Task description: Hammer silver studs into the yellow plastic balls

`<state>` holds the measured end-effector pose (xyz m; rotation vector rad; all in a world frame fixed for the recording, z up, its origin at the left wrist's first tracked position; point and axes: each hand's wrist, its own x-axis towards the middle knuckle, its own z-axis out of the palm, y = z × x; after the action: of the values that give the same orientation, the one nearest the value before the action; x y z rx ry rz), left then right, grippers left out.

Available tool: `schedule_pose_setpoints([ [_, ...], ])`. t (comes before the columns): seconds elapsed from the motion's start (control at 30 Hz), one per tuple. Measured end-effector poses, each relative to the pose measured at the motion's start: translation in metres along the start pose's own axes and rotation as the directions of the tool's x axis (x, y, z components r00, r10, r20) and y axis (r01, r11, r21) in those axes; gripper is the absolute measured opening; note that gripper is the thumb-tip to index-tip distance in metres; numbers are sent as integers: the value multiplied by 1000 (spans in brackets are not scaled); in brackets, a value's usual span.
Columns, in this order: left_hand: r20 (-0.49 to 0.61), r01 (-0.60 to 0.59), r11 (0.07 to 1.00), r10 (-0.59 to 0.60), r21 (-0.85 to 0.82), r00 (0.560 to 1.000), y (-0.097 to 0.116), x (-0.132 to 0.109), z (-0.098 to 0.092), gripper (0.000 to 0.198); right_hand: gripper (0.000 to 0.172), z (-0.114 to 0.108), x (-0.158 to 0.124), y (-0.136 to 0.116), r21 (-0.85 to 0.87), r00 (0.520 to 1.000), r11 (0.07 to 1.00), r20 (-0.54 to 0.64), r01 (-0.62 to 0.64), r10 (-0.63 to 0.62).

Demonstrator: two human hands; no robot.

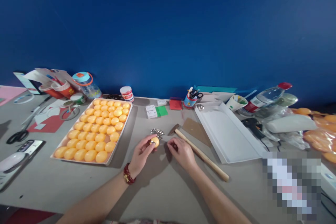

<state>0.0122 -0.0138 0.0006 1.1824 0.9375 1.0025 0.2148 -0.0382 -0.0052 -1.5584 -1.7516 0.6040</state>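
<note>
My left hand (141, 154) pinches a small orange ball (155, 141) between its fingertips, just above the grey table (157, 185). A red bead bracelet sits on that wrist. My right hand (181, 151) rests on the table right of the ball with its fingers curled together; what they hold, if anything, is too small to see. A small heap of shiny metal pieces (156, 132) lies just beyond the ball. A wooden-handled hammer (199, 154) lies diagonally right beside my right hand.
A tray (63, 144) of several orange balls stands at the left. An empty white tray (228, 136) lies at the right, with a glue gun (253, 126), bottles and bagged orange balls (319, 136) beyond. Scissors (17, 135), cups and paper clutter the far left.
</note>
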Motion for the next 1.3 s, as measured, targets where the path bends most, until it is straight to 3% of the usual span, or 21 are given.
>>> schedule_pose_setpoints([
  [0.2, 26, 12, 1000, -12, 5, 1000, 4, -1, 0, 42, 20, -7, 3, 3, -121, 995, 990, -57, 75, -82],
  [0.3, 18, 7, 999, -6, -40, 1000, 3, 0, 0, 42, 23, -23, 6, 5, -341, 979, 935, -138, 97, -152],
  [0.4, 13, -14, 999, 15, -50, 1000, 4, 1, 0, 38, 25, -36, 8, 11, -561, 983, 828, -153, -3, -100],
  [0.53, 63, -23, 996, 28, -84, 998, 7, 1, 0, 38, 14, -37, 9, 20, -645, 995, 763, -98, -48, -20],
  [0.7, 108, -32, 983, 52, -179, 993, 7, -1, 0, 38, 24, -42, 7, 6, -551, 979, 828, -205, -99, -20],
  [0.8, 107, -63, 978, 85, -199, 991, 6, 2, 0, 34, 22, -52, 0, -14, -360, 978, 933, -197, -5, -71],
  [0.87, 93, -98, 973, 119, -207, 988, 4, 4, 0, 33, 24, -54, -6, -27, -264, 985, 960, -116, 91, -126],
  [0.97, 60, -145, 968, 161, -206, 985, 2, 7, -1, 33, 21, -50, -13, -41, -217, 971, 950, -32, 225, -237],
  [1.07, 58, -158, 966, 173, -204, 983, 0, 8, -3, 32, 18, -41, -15, -48, -211, 947, 929, -46, 303, -319],
  [1.3, 80, -144, 965, 165, -221, 983, -5, 8, -4, 31, 19, -33, -13, -47, -294, 937, 903, -59, 313, -344],
])
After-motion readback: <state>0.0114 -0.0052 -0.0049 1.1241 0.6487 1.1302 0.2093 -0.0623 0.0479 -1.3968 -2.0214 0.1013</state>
